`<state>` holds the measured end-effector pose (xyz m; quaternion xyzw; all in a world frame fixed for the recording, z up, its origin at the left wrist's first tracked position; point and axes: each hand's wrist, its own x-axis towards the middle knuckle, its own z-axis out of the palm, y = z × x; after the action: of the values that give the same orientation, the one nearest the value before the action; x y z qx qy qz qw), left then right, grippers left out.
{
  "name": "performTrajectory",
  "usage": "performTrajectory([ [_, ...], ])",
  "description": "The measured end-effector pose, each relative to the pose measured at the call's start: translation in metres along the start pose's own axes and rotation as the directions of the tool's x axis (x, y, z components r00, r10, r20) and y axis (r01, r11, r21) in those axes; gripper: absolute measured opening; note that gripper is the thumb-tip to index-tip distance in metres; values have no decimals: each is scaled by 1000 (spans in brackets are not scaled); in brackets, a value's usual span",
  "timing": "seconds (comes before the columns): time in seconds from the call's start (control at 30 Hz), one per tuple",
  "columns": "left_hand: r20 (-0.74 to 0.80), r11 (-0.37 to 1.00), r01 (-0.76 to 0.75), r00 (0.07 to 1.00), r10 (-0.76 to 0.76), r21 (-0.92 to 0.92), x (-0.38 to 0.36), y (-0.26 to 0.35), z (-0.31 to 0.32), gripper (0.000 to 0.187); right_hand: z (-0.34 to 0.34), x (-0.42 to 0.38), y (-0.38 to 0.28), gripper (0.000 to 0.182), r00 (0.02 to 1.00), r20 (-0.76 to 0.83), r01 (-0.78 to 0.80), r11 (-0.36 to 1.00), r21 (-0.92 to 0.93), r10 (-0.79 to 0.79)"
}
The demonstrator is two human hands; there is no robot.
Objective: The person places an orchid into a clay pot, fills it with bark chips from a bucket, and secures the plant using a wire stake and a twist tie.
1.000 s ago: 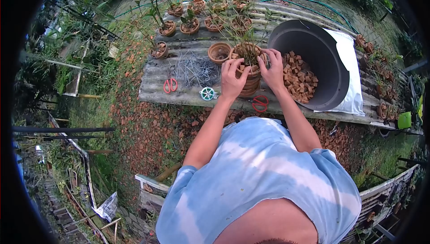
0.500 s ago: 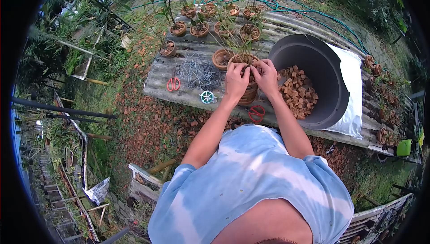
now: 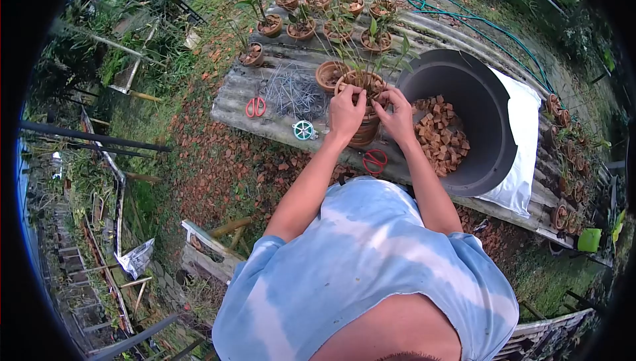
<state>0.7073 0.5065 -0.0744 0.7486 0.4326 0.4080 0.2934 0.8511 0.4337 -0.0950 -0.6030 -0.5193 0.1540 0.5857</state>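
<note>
A clay pot (image 3: 363,136) holds a leafy plant (image 3: 372,72) with thin upright stems, near the front edge of the corrugated bench. My left hand (image 3: 347,114) is at the pot's left rim, thumb and fingers curled together by the stem bases. Opposite it, my right hand (image 3: 397,117) pinches at the right rim; whatever either hand holds is too small to make out. Just behind stands another clay pot (image 3: 328,74). Red-handled scissors (image 3: 375,161) lie in front of my right hand. To the right, brown chunks (image 3: 440,137) lie inside a large dark tub (image 3: 474,89).
Left on the bench (image 3: 228,110) are a pile of wires (image 3: 290,94), a second pair of red-handled scissors (image 3: 255,107) and a green-white reel (image 3: 303,130). Several potted plants (image 3: 301,28) stand at the back. A white sack (image 3: 523,135) lies under the tub.
My hands have drawn slightly apart at the pot's rim, showing more of the plant's base. The whole view has shifted a little.
</note>
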Motion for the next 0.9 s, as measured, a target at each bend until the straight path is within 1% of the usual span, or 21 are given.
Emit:
performTrajectory([
  [0.03,10,1000,28,1000,-28,-14,-1,0,1,18,-1,-1,1,17,1000,-9,23,1000,-22,-23],
  [0.07,22,998,56,998,-55,-28,-1,1,2,18,-1,-2,3,16,1000,-10,-4,1000,-10,4],
  [0.13,-27,995,42,999,-45,-94,-1,5,4,19,0,-3,3,16,998,-14,-60,998,11,60],
  [0.17,-51,991,34,998,-41,-126,-1,6,5,19,-1,-3,4,17,999,-3,-47,999,1,47],
  [0.23,-28,992,38,999,-42,-117,-1,2,6,20,-1,-1,6,17,1000,20,-20,1000,-18,20],
  [0.33,5,993,36,999,-36,-109,0,-9,7,23,1,0,6,18,989,93,-115,993,21,112],
  [0.43,41,990,61,998,-56,-127,1,-8,4,24,8,1,3,18,993,52,-106,993,53,104],
  [0.57,95,990,78,993,-67,-118,5,-7,-3,25,10,2,6,18,987,76,-148,987,61,143],
  [0.63,98,988,78,993,-65,-137,4,-8,-5,24,11,0,7,18,982,77,-177,983,50,173],
  [0.67,100,986,78,993,-63,-146,4,-9,-6,24,11,-1,7,18,985,69,-159,986,44,156],
  [0.73,37,980,29,999,-22,-198,2,-11,-2,22,11,-2,8,17,991,55,-123,992,34,121],
  [0.77,4,975,3,1000,-3,-223,1,-12,-1,21,11,-3,9,17,990,59,-131,991,40,129],
  [0.83,8,978,27,1000,-26,-209,0,-8,-5,20,10,-3,9,16,987,63,-149,988,52,145],
  [0.9,14,980,20,1000,-18,-196,-1,-8,-4,19,10,-4,9,17,995,39,-91,995,38,89],
])
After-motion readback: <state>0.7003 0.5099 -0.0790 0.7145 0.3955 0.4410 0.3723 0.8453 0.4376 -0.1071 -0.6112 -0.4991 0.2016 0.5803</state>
